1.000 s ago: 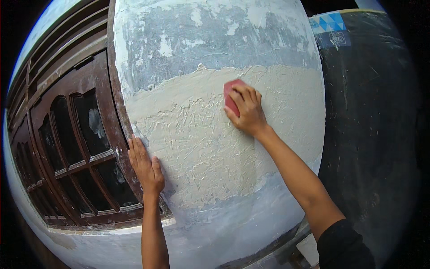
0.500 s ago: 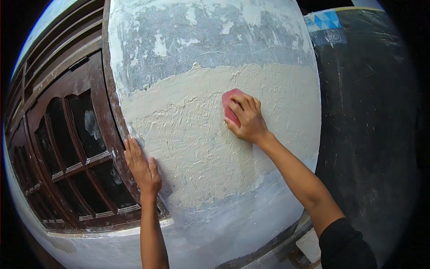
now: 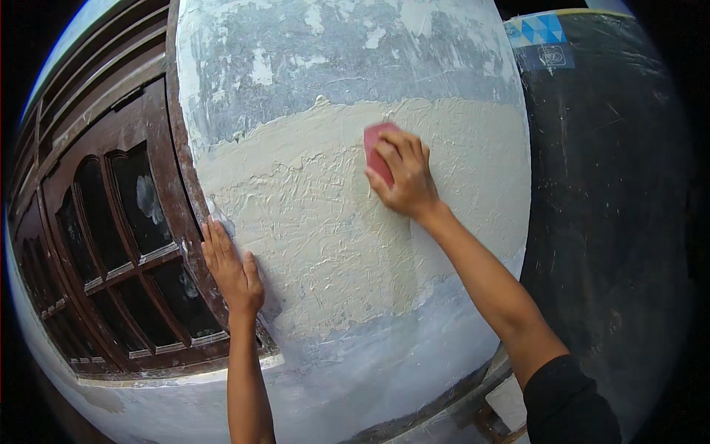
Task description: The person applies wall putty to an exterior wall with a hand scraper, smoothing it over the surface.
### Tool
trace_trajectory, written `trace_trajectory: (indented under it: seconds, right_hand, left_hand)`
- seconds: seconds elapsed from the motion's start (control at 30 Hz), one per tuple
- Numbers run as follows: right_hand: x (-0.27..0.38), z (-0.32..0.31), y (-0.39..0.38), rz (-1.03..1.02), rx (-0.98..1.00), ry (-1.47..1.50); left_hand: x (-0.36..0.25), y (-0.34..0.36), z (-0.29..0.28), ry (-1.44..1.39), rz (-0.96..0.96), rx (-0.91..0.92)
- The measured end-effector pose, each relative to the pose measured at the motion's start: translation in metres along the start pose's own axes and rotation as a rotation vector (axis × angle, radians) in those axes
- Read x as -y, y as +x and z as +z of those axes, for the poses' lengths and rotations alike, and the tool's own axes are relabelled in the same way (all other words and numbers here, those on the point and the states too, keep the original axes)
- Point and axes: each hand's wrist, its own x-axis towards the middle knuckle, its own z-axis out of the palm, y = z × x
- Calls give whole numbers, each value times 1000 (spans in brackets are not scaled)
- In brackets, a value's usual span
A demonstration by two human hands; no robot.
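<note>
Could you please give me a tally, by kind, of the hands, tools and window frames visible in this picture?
Hands: 2, the left hand flat on the wall by the frame, the right hand pressing the tool to the plaster.
Red scrapers: 1, the red scraper.
Wooden window frames: 1, the brown window frame.
Total: 4

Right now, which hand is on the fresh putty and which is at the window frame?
The right hand presses a red scraper on the cream putty patch; the left hand lies flat, empty, beside the brown window frame.
</note>
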Motion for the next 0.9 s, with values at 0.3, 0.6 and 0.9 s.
trace_trajectory:
  seconds: [0.3,0.6,0.9]
  right_hand:
    - [-6,-1,-22,-30,122,-49]
    - [-5,14,3,11,45,-45]
    - [-22,6,27,54,19,-83]
  left_hand:
    - [-2,1,1,3,-6,-8]
    - [-4,1,-1,11,-10,21]
    - [-4,2,4,-33,-4,9]
